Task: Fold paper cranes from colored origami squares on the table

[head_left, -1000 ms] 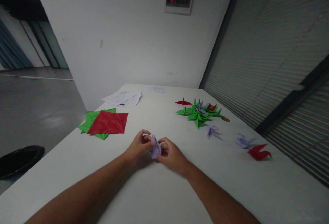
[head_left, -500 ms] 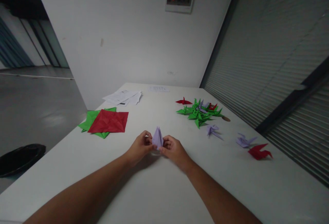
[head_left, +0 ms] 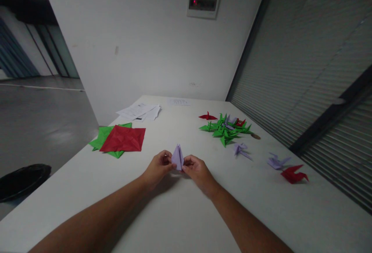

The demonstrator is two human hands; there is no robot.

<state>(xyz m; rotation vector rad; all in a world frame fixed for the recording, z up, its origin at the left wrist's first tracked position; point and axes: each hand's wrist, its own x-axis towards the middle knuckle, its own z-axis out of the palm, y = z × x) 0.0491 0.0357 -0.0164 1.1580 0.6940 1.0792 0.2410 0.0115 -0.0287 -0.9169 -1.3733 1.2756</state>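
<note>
A folded piece of lilac origami paper (head_left: pixel 178 157) stands upright between my two hands, its narrow points upward and a slit down its middle. My left hand (head_left: pixel 159 167) pinches its lower left edge between thumb and curled fingers. On the other side, my right hand (head_left: pixel 199 171) grips the lower right edge the same way. Both hands are low over the white table (head_left: pixel 174 222). To the right lie a lilac paper crane (head_left: pixel 241 149), another lilac crane (head_left: pixel 277 162) and a red paper crane (head_left: pixel 294 174).
Creased red paper (head_left: pixel 124 138) covers green sheets (head_left: pixel 103 136) on the left. Printed pages (head_left: pixel 138 110) lie behind them. A heap of mostly green cranes (head_left: pixel 225 129) sits at the back right. A black-lined bin (head_left: pixel 24 181) stands beyond the left edge, and blinds (head_left: pixel 305 63) flank the right.
The view has tilted slightly, so the scene sits a little lower. Both hands keep hold of the lilac paper, with barely any movement.
</note>
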